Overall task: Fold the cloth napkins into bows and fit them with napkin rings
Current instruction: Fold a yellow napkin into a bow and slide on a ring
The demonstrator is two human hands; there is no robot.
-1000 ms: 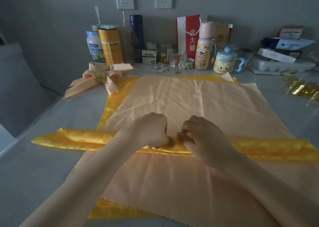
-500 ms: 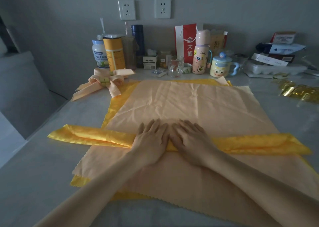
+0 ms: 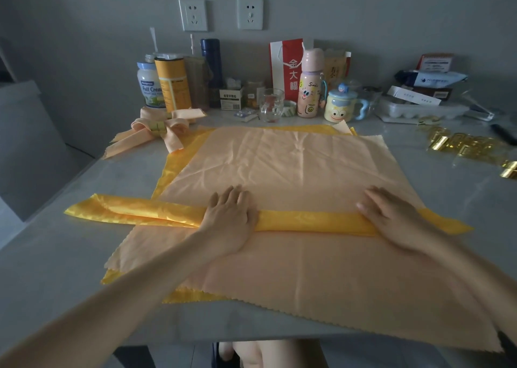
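A yellow napkin folded into a long narrow strip point(image 3: 310, 220) lies across a flat peach napkin point(image 3: 279, 166); another yellow napkin point(image 3: 179, 163) shows under the peach one. My left hand point(image 3: 229, 218) presses flat on the strip near its middle. My right hand point(image 3: 391, 216) presses flat on the strip toward its right end. A finished peach bow with a gold ring point(image 3: 158, 128) lies at the back left. Several gold napkin rings point(image 3: 461, 146) lie at the right.
Along the wall stand jars, a yellow canister point(image 3: 172, 83), a blue flask point(image 3: 212, 68), a glass point(image 3: 270, 104), a pink bottle point(image 3: 310, 87), a cartoon mug point(image 3: 341, 106), a red bag and boxes. A grey chair point(image 3: 25, 143) is at the left. The table's front edge point(image 3: 195, 337) is near me.
My hands went from pinching the strip's middle to lying flat on it. My right hand then slid right along the strip, while my left stayed near the middle.
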